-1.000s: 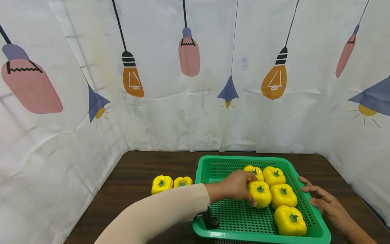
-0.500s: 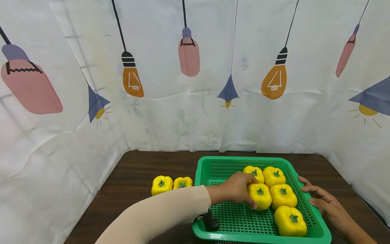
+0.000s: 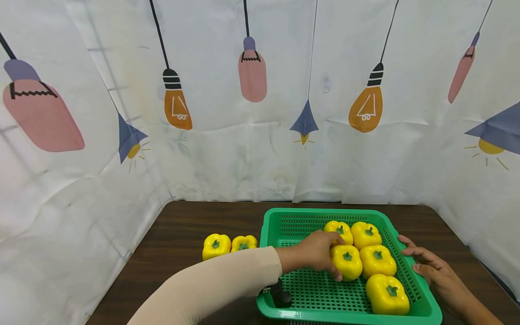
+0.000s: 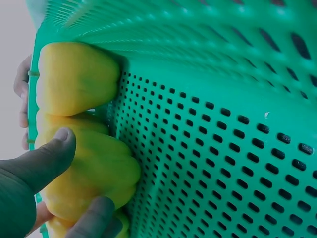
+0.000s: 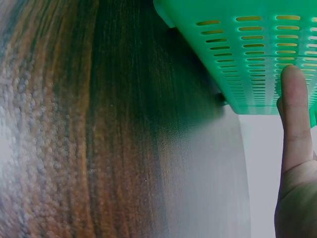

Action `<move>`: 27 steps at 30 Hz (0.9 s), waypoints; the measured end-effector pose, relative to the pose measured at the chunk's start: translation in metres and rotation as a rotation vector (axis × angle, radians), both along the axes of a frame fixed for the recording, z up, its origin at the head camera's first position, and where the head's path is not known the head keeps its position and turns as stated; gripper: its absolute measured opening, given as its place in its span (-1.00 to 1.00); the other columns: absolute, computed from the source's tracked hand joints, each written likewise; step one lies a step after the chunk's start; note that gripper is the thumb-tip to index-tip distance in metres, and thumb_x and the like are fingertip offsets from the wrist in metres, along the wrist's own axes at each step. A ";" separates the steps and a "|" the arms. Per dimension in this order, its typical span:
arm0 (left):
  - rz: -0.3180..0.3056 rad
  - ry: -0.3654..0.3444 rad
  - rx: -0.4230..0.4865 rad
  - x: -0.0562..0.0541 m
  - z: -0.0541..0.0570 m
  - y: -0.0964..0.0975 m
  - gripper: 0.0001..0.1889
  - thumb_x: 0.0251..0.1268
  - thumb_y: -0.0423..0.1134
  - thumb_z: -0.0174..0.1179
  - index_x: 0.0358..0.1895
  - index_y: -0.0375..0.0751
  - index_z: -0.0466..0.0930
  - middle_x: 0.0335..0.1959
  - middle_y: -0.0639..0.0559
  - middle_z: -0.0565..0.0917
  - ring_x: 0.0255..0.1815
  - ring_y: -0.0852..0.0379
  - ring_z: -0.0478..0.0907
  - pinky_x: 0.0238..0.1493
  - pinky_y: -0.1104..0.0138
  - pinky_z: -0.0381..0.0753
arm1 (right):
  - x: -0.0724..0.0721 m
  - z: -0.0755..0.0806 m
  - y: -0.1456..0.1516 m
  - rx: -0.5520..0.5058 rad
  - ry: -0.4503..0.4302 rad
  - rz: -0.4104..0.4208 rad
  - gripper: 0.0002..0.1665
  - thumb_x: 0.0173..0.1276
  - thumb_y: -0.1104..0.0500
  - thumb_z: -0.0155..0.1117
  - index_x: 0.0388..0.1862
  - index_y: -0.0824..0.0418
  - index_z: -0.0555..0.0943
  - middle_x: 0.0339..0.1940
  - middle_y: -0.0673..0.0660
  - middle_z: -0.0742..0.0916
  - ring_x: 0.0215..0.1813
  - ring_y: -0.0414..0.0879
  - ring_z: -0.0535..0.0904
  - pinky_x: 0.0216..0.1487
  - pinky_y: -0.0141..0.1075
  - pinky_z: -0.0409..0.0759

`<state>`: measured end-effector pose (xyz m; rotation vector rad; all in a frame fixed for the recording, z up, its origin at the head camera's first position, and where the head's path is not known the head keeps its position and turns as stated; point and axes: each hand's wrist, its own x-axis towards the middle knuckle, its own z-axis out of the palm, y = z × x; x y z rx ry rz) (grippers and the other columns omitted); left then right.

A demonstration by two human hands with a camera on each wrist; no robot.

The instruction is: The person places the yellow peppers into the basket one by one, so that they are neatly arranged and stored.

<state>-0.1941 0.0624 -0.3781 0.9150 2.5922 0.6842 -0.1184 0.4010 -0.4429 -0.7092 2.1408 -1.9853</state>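
Note:
My left hand (image 3: pixel 317 249) reaches into a green perforated plastic basket (image 3: pixel 325 211), its fingers and thumb around a yellow bell pepper (image 3: pixel 348 263) with a green stem. The left wrist view shows thumb and fingertips on this bell pepper (image 4: pixel 101 166), close over the basket floor. Several other yellow bell peppers fill the basket's right side, including a front one (image 3: pixel 387 293) and one at the back right (image 3: pixel 365 235). At the basket's right wall, my right hand (image 3: pixel 440 273) rests its fingers against the outside. In the right wrist view, a straight finger (image 5: pixel 295 114) touches the slotted wall.
Two more yellow bell peppers, a left one (image 3: pixel 216 246) and a right one (image 3: pixel 244 243), stand on the dark wooden table (image 3: pixel 183 225), partly behind my left sleeve (image 3: pixel 227 280). A white curtain (image 3: pixel 243 167) printed with lamps hangs behind.
Early in this second, my left hand and the bell pepper in it moved slightly down and toward me in the basket, then stayed there. The right hand has kept its place.

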 end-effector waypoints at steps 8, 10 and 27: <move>-0.016 0.003 -0.036 -0.001 0.007 -0.004 -0.14 -0.15 0.03 0.71 0.35 0.19 0.53 0.20 0.24 0.58 0.26 0.22 0.45 0.18 0.35 0.51 | -0.003 -0.004 0.003 -0.053 -0.007 0.044 -0.48 0.60 0.51 -0.39 0.43 0.45 0.31 0.60 -0.34 0.20 0.48 -0.58 0.12 0.21 -0.39 0.55; -0.013 -0.002 -0.036 -0.002 0.011 -0.005 -0.14 -0.13 0.04 0.70 0.36 0.20 0.52 0.25 0.22 0.57 0.30 0.20 0.44 0.20 0.35 0.50 | -0.003 -0.003 0.003 -0.056 -0.007 0.046 -0.48 0.60 0.51 -0.39 0.43 0.44 0.32 0.60 -0.34 0.20 0.48 -0.58 0.12 0.22 -0.40 0.55; 0.066 -0.144 0.154 -0.013 0.037 -0.037 -0.22 0.03 -0.08 0.63 0.38 0.20 0.49 0.23 0.03 0.59 -0.15 0.26 0.63 -0.30 0.36 0.63 | -0.002 -0.003 0.004 -0.025 0.022 0.029 -0.49 0.60 0.51 -0.38 0.42 0.45 0.32 0.60 -0.33 0.22 0.48 -0.57 0.13 0.21 -0.44 0.52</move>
